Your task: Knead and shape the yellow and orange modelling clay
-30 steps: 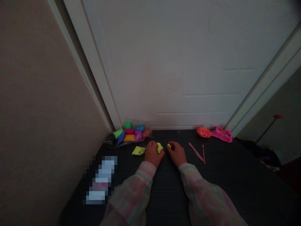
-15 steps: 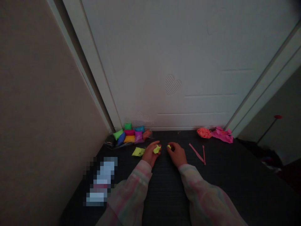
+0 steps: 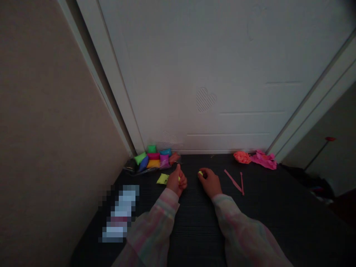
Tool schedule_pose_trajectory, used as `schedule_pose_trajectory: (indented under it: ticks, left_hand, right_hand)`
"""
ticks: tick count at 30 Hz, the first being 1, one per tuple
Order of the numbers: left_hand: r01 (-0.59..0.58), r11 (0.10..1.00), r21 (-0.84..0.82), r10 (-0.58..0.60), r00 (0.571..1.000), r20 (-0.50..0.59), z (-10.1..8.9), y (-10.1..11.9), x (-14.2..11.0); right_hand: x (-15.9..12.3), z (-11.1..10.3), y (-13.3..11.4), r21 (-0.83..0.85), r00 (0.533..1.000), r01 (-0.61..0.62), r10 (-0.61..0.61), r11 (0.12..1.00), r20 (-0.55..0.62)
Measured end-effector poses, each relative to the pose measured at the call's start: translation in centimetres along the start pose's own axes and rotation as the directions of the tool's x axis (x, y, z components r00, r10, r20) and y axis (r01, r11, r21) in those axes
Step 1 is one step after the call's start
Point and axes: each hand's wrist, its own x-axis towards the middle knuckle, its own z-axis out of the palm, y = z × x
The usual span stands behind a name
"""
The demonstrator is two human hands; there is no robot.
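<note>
My left hand (image 3: 176, 181) is curled round a lump of yellow modelling clay (image 3: 179, 179), mostly hidden by the fingers. Its thumb points up and away from me. A small yellow piece of clay (image 3: 200, 173) is pinched between the thumb and fingers of my right hand (image 3: 209, 181), a short gap to the right. Beside the left hand lies a yellow packet (image 3: 162, 179), partly covered by that hand. Both hands are just above or on the dark tabletop (image 3: 198, 230); I cannot tell which.
Several coloured clay packets (image 3: 154, 163) lie in clear plastic at the back left. An orange clay piece (image 3: 242, 157) and a pink one (image 3: 264, 159) sit at the back right. Thin pink strips (image 3: 233, 181) lie right of my hand. A blurred-out pale object (image 3: 119, 215) is at left.
My left fingers have closed over the yellow clay, which showed openly before, and the thumb now sticks up. My right hand has barely moved.
</note>
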Motion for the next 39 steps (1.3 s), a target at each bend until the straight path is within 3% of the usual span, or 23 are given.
schedule_pose_trajectory:
  ticks: [8,16,24,28,39]
  left_hand:
    - [-0.031,0.997,0.076,0.035,0.998,-0.048,0.2,-0.1,-0.1]
    - [0.004,0.985,0.172,-0.022,0.995,0.1,-0.8,-1.0,0.3]
    - [-0.033,0.952,0.305,0.027,0.999,0.024,-0.7,-1.0,0.1]
    - [-0.054,0.951,0.304,0.037,0.998,0.059,-0.7,-1.0,0.1]
    - [0.075,0.988,0.138,-0.086,0.993,0.078,-0.6,-0.6,0.2]
  right_hand:
    - [-0.1,-0.1,-0.1,0.013,1.0,0.005,-0.005,1.0,0.002]
    - [-0.1,-0.1,-0.1,0.019,1.0,-0.001,0.0,1.0,0.006]
    - [0.0,0.2,0.2,0.032,1.0,0.011,-0.011,0.999,-0.005]
    - [0.0,0.1,0.1,0.032,1.0,0.013,-0.013,0.999,-0.003]
    - [0.0,-0.1,-0.1,0.026,1.0,-0.018,0.018,0.999,0.011]
